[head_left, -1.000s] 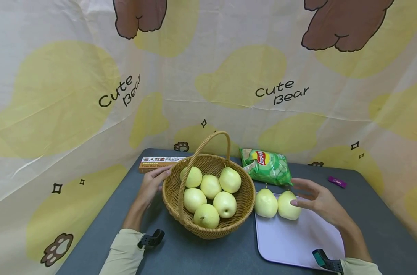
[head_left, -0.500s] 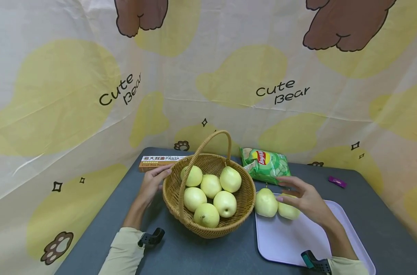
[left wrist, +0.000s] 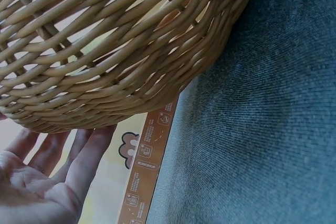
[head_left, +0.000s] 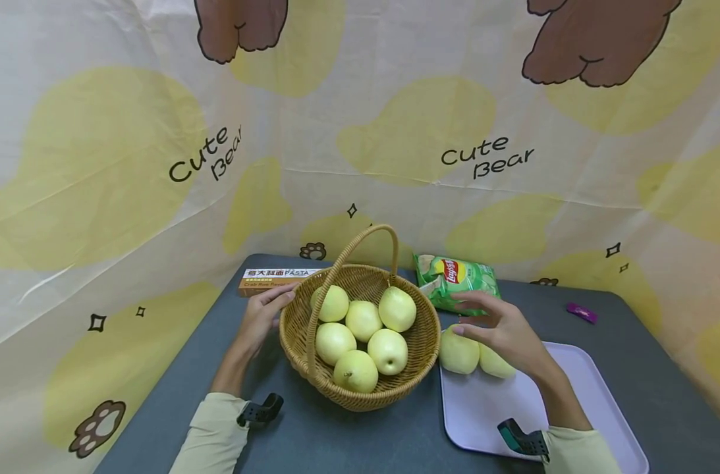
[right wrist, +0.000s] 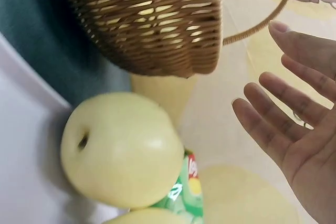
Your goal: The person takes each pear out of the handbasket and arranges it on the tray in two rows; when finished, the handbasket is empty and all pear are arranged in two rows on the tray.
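A wicker basket (head_left: 360, 400) with an arched handle stands mid-table and holds several pale yellow-green pears (head_left: 356, 372). My left hand (head_left: 260, 322) is at the basket's left rim; in the left wrist view its fingers (left wrist: 89, 156) extend straight to the rim and touch it. My right hand (head_left: 502, 329) hovers over two pears, the left one (head_left: 458, 354) and the right one (head_left: 495, 363), on a lilac tray (head_left: 496, 415). Its fingers are spread and relaxed. In the right wrist view nothing lies in that hand, and a pear (right wrist: 121, 150) sits below it, apart from the palm.
A green chip bag (head_left: 454, 276) lies behind the tray pears. At the back left a pasta box (head_left: 271, 280) lies partly behind the basket. One small purple packet (head_left: 581, 313) is at the back right of the dark table (head_left: 336, 441). A printed cloth hangs behind.
My right hand has moved left, from beside the right tray pear to above the left one, near the basket. The left hand, basket and pears have stayed put.
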Action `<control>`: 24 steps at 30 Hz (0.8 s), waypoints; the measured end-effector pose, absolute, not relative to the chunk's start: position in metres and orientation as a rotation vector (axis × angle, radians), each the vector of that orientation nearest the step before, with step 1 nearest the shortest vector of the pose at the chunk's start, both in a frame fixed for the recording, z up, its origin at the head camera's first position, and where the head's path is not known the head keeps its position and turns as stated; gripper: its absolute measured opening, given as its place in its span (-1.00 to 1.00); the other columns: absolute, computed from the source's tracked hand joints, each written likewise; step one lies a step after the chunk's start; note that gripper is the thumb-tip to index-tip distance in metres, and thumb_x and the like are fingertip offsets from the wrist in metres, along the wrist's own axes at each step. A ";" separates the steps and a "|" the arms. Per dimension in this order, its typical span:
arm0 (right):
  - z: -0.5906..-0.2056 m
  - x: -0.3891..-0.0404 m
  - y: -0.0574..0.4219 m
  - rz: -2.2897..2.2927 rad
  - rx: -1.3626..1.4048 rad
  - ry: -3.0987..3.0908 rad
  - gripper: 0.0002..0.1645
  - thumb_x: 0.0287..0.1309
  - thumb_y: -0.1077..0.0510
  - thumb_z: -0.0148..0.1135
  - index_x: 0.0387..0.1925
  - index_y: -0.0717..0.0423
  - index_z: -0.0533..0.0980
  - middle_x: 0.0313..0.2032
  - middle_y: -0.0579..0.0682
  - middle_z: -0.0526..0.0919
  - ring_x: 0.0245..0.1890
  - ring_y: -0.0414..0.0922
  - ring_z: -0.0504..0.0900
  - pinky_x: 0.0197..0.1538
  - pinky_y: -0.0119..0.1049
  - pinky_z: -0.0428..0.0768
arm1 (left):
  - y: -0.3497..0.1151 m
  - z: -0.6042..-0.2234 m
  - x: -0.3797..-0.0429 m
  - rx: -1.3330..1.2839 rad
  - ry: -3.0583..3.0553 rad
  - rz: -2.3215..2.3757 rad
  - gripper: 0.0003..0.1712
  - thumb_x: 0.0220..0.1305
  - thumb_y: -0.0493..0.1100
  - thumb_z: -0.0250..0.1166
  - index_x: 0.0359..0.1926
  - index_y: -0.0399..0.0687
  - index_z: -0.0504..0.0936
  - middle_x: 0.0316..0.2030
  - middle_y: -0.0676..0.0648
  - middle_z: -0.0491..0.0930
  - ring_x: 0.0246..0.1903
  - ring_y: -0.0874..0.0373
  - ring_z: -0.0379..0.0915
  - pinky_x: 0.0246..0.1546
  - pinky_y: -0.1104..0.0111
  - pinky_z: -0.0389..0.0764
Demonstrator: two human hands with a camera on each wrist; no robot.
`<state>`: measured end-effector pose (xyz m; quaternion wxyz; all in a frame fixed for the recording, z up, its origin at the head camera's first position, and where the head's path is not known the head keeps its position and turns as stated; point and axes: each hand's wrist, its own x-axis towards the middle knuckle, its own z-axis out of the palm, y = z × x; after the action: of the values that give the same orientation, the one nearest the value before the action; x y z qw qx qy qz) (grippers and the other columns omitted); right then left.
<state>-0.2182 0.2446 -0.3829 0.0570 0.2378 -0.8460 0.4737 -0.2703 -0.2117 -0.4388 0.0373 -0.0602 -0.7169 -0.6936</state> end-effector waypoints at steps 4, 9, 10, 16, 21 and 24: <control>-0.372 -0.224 0.235 1.468 0.781 -2.555 -0.38 0.34 0.16 0.47 0.39 0.05 0.53 0.25 0.08 0.64 0.13 -0.05 0.74 0.11 -0.31 0.75 | -0.211 -0.439 -0.270 -0.184 -2.208 -2.121 -0.44 0.61 -0.04 0.21 0.43 -0.28 0.53 0.38 -0.36 0.50 -0.01 0.34 0.68 -0.13 0.32 0.81; -0.358 -0.233 0.223 1.488 0.838 -2.563 -0.38 0.31 0.15 0.51 0.36 0.08 0.55 0.25 0.04 0.65 0.20 0.08 0.69 0.12 -0.27 0.76 | -0.212 -0.440 -0.271 -0.183 -2.206 -2.111 -0.45 0.61 -0.05 0.21 0.43 -0.28 0.53 0.37 -0.37 0.51 -0.02 0.34 0.69 -0.16 0.31 0.82; -0.355 -0.235 0.220 1.500 0.845 -2.564 -0.38 0.30 0.15 0.51 0.36 0.08 0.55 0.25 0.04 0.65 0.21 0.11 0.68 0.13 -0.27 0.75 | -0.212 -0.440 -0.271 -0.183 -2.206 -2.109 -0.45 0.61 -0.05 0.21 0.43 -0.28 0.54 0.37 -0.37 0.51 -0.02 0.34 0.69 -0.16 0.32 0.82; -0.342 -0.246 0.203 1.564 0.873 -2.560 -0.38 0.28 0.16 0.53 0.34 0.08 0.56 0.25 0.13 0.65 0.23 0.28 0.64 0.09 -0.24 0.77 | -0.212 -0.439 -0.271 -0.188 -2.200 -2.112 -0.45 0.61 -0.06 0.21 0.43 -0.30 0.53 0.36 -0.35 0.52 -0.02 0.33 0.69 -0.17 0.33 0.82; -0.333 -0.252 0.191 1.546 0.924 -2.576 -0.35 0.29 0.15 0.52 0.37 0.08 0.55 0.24 0.13 0.66 0.22 0.25 0.65 0.07 -0.21 0.78 | -0.211 -0.438 -0.270 -0.183 -2.198 -2.124 -0.45 0.61 -0.07 0.21 0.43 -0.31 0.52 0.37 -0.37 0.51 -0.03 0.32 0.70 -0.16 0.32 0.82; -0.327 -0.255 0.184 1.501 0.953 -2.591 -0.35 0.30 0.14 0.51 0.38 0.08 0.54 0.21 0.13 0.68 0.21 0.23 0.66 0.14 -0.14 0.75 | -0.211 -0.438 -0.270 -0.182 -2.201 -2.121 -0.45 0.61 -0.07 0.21 0.43 -0.31 0.52 0.37 -0.38 0.51 -0.03 0.32 0.70 -0.16 0.32 0.82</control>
<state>-0.2554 0.1841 -0.3267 -0.0002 0.3034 -0.8245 0.4777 -0.2699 -0.2113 -0.4381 0.0399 -0.0593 -0.7183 -0.6921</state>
